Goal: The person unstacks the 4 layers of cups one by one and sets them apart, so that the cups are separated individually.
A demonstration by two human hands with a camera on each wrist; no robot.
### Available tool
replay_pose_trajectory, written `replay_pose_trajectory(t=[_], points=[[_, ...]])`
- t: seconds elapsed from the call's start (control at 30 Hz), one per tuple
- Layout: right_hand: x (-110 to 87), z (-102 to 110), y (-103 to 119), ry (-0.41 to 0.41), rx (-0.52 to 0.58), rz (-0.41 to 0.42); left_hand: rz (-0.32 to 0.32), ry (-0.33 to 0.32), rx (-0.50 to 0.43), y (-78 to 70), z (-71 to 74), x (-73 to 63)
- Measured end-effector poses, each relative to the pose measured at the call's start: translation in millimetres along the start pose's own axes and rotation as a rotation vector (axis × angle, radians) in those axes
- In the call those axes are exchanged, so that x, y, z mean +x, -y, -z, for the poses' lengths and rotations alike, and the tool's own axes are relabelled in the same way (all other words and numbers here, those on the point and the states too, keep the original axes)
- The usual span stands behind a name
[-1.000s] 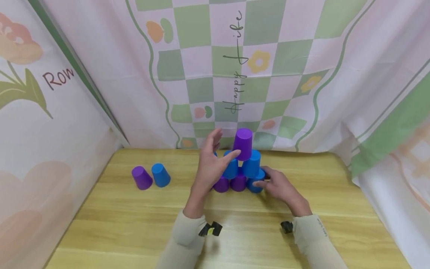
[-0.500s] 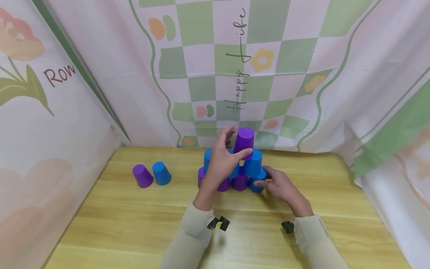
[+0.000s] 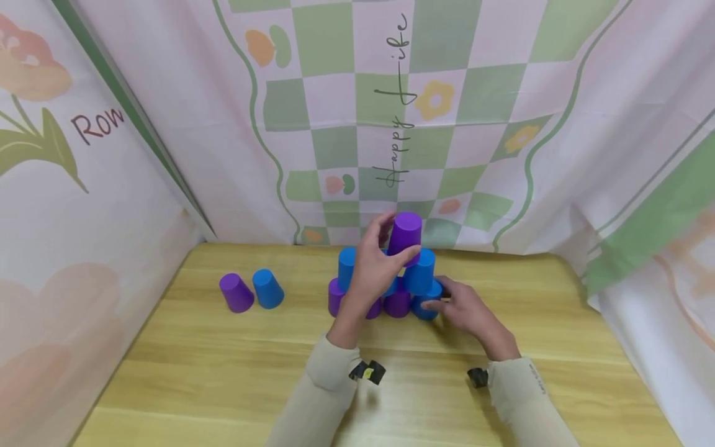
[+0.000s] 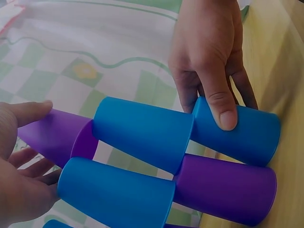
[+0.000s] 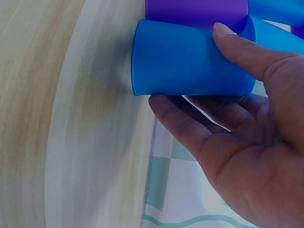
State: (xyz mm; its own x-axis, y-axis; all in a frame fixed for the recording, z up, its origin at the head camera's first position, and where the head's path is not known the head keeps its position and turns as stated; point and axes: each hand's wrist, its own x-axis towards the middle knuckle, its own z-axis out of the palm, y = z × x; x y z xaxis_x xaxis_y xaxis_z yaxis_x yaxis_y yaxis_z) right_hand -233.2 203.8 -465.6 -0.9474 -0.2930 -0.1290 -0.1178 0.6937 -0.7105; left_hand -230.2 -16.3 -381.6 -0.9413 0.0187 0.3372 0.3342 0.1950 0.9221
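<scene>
My left hand (image 3: 376,267) holds an upside-down purple cup (image 3: 406,233) between thumb and fingers. This cup stands at the top of a stack, its rim over the tops of two blue cups, the near one (image 4: 116,192) and the far one (image 4: 142,133) in the left wrist view. Low at the stack's right end, my right hand (image 3: 466,305) grips the bottom-row blue cup (image 5: 190,59), thumb on one side and fingers along the other. Beside it in that row is a purple cup (image 4: 225,187). My left hand and forearm hide part of the stack in the head view.
Away to the left, a purple cup (image 3: 237,293) and a blue cup (image 3: 268,288) stand upside down on the wooden table (image 3: 223,372). Close behind the stack hangs a checkered curtain (image 3: 380,143). Another blue cup (image 3: 346,266) is at the stack's left, on the second level.
My left hand has moved right, and its fingers have closed in around the top purple cup. The right hand stays at the blue cup.
</scene>
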Motion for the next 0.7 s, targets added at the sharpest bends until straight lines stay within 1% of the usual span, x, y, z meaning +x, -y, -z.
replay_pose_trajectory(t=[0.1, 0.3, 0.7], points=[[0.0, -0.8, 0.0, -0.001, 0.002, 0.007, 0.002, 0.011, -0.01, 1.4, -0.8, 0.1], [0.0, -0.4, 0.2, -0.004, 0.003, 0.029, -0.033, 0.03, -0.025, 3.7, -1.1, 0.0], [-0.7, 0.1, -0.7, -0.011, 0.001, 0.043, -0.036, 0.015, -0.012, 0.5, 2.0, -3.1]])
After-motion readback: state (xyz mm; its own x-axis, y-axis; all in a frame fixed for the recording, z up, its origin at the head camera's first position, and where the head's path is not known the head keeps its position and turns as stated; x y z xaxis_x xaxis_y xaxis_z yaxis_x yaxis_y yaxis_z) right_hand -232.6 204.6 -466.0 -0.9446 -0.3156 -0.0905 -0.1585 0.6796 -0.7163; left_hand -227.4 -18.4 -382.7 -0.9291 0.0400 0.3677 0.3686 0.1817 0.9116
